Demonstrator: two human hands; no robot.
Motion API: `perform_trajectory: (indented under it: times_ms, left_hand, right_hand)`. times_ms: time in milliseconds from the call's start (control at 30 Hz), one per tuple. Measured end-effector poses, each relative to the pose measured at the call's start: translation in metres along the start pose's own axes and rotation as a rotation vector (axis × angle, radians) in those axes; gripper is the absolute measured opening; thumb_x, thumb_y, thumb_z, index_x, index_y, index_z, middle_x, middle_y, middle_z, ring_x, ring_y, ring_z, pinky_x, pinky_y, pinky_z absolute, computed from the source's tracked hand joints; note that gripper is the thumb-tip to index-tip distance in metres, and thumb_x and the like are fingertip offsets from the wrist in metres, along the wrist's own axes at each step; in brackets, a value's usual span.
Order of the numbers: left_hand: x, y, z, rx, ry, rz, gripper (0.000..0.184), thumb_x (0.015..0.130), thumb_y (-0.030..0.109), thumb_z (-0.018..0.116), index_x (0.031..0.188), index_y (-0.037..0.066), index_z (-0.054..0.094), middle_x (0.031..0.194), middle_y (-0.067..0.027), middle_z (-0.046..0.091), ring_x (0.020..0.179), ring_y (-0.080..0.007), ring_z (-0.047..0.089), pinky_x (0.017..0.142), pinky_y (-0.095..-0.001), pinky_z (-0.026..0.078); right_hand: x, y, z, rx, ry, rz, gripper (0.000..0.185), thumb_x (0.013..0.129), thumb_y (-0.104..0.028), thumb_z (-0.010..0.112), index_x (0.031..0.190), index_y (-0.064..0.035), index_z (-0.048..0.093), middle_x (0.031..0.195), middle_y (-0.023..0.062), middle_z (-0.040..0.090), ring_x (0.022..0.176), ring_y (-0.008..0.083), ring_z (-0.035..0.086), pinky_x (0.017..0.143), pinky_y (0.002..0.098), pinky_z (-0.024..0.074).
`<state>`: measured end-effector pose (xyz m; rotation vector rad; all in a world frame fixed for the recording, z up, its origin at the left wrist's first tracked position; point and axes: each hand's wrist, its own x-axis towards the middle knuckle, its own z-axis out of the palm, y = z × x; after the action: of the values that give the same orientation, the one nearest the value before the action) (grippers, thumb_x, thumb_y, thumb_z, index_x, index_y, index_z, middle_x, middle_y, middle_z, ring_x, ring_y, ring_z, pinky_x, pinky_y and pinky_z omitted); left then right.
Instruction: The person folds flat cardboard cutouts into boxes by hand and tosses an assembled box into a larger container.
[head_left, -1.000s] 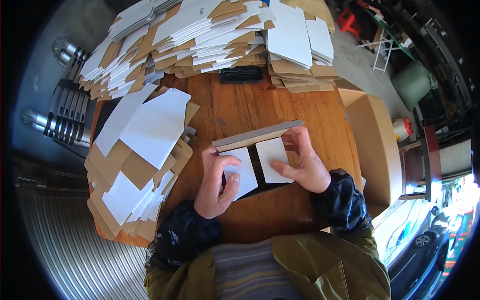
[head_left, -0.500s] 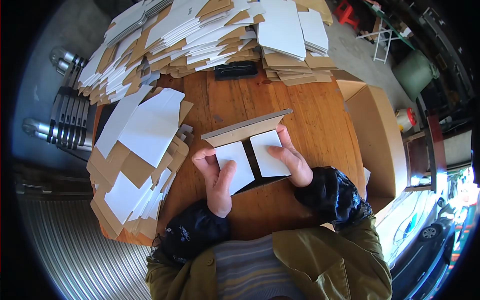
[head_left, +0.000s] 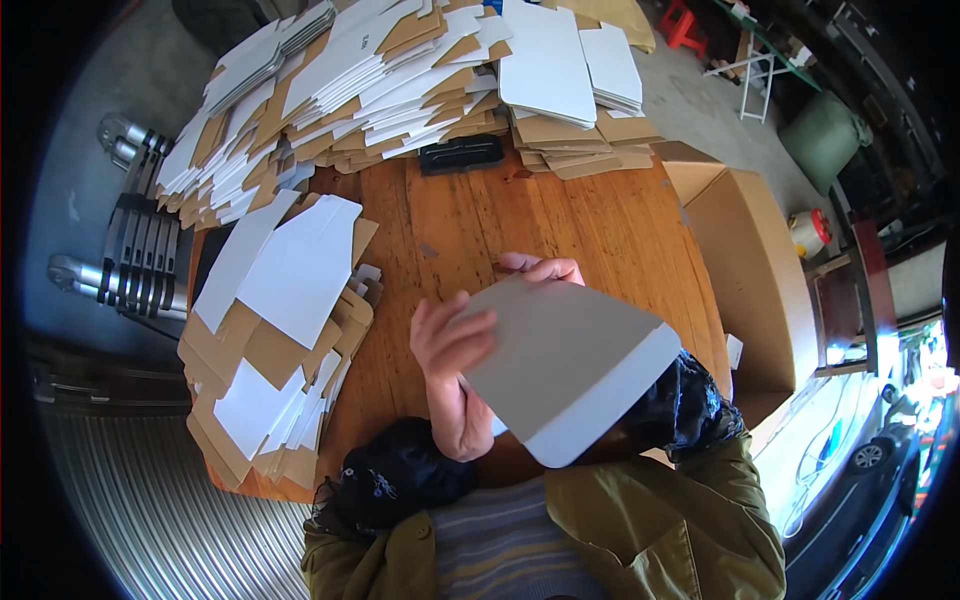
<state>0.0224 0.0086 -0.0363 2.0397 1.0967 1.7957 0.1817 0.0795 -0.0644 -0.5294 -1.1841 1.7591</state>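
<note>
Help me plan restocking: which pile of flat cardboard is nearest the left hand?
The left-side pile; the others lie at the far side of the table, farther from the left hand.

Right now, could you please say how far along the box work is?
No finished box shows on the table; what the large carton holds is hidden. In the right hand is one box, its flap sticking out. Flat blanks wait in the left pile and far stacks.

Smooth matt cardboard box, grained glossy wooden tabletop, glossy black plastic tray, shiny metal ladder, satiny dark cloth sleeves
</note>
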Motion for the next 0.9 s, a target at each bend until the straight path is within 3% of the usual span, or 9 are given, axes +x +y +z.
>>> perform_trajectory:
  times_ms: [67,300,400,500,600,667,733,800,900]
  left_hand:
    - [0.005,0.004,-0.006,0.078,-0.09,0.072,0.034,0.099,0.03,0.044,0.123,0.005,0.047,0.134,-0.0165,0.053,0.127,-0.037,0.045,0.11,-0.0571,0.02]
    - [-0.004,-0.013,-0.008,-0.164,-0.115,-0.169,0.11,0.077,0.067,0.068,0.153,0.004,0.018,0.151,-0.0284,0.026,0.138,-0.045,0.029,0.114,-0.0574,0.015]
    - [-0.01,-0.028,-0.011,-0.178,-0.16,-0.152,0.127,0.068,0.071,0.073,0.154,0.003,0.009,0.153,-0.0297,0.015,0.141,-0.0449,0.02,0.113,-0.0552,0.019]
    - [-0.007,-0.023,-0.019,-0.198,-0.254,-0.341,0.129,0.066,0.058,0.082,0.154,0.004,0.005,0.151,-0.0281,0.019,0.137,-0.0424,0.026,0.112,-0.0527,0.026]
    - [-0.002,-0.019,-0.023,-0.05,-0.256,-0.3,0.125,0.067,0.048,0.084,0.155,0.004,0.007,0.146,-0.0254,0.027,0.133,-0.0397,0.031,0.11,-0.0513,0.029]
    - [0.004,-0.015,-0.026,0.012,-0.224,-0.286,0.122,0.067,0.042,0.086,0.154,0.004,0.01,0.142,-0.0234,0.031,0.131,-0.0377,0.034,0.108,-0.0494,0.032]
    - [0.013,-0.01,-0.03,0.049,-0.2,-0.325,0.119,0.066,0.039,0.087,0.154,0.004,0.015,0.138,-0.0214,0.035,0.129,-0.0356,0.037,0.107,-0.0468,0.034]
    - [0.02,-0.006,-0.032,0.032,-0.181,-0.327,0.114,0.065,0.036,0.088,0.153,0.006,0.022,0.139,-0.021,0.035,0.128,-0.0347,0.04,0.105,-0.0454,0.037]
    - [0.029,0.0,-0.033,0.059,-0.248,-0.241,0.108,0.066,0.036,0.089,0.152,0.01,0.03,0.142,-0.0207,0.034,0.128,-0.0348,0.042,0.103,-0.0453,0.04]
  right_hand:
    - [0.001,0.004,0.001,0.158,0.035,-0.054,0.031,0.088,-0.022,0.071,0.111,-0.0112,0.053,0.141,0.017,0.042,0.128,0.029,0.045,0.104,0.0424,0.044]
    - [0.0,-0.021,-0.015,0.297,-0.035,0.104,0.04,0.094,-0.026,0.062,0.128,-0.0091,0.049,0.14,0.0107,0.045,0.129,0.0232,0.045,0.107,0.0381,0.0384]
    - [0.003,-0.041,-0.007,0.423,0.143,0.274,0.029,0.092,-0.021,0.063,0.119,-0.011,0.055,0.145,0.0112,0.043,0.132,0.0309,0.045,0.111,0.0468,0.0381]
    - [0.005,-0.032,-0.019,0.494,0.117,0.262,0.028,0.094,-0.018,0.06,0.119,-0.0086,0.055,0.142,0.0122,0.046,0.13,0.0301,0.048,0.109,0.045,0.0399]
    - [0.003,-0.042,-0.014,0.153,0.28,0.224,0.024,0.094,-0.013,0.058,0.117,-0.0082,0.055,0.138,0.0115,0.05,0.125,0.0252,0.051,0.105,0.0399,0.0419]
    - [0.001,-0.046,-0.013,-0.323,0.35,-0.101,0.018,0.097,-0.005,0.051,0.115,-0.005,0.051,0.121,0.0072,0.058,0.109,0.0122,0.055,0.091,0.0246,0.0435]
    - [-0.003,-0.075,0.002,-0.713,0.379,-0.498,0.019,0.092,-0.001,0.055,0.11,-0.0049,0.055,0.119,0.0115,0.06,0.114,0.0216,0.054,0.095,0.0316,0.0433]
    - [-0.013,-0.105,0.006,-1.161,0.06,-0.612,0.015,0.086,0.001,0.059,0.099,-0.0049,0.061,0.12,0.014,0.06,0.117,0.0299,0.055,0.096,0.0378,0.0446]
    - [-0.005,-0.121,0.03,-1.607,-0.267,-0.642,0.017,0.075,-0.005,0.068,0.092,-0.0053,0.067,0.118,0.01,0.061,0.117,0.0328,0.054,0.093,0.0422,0.0467]
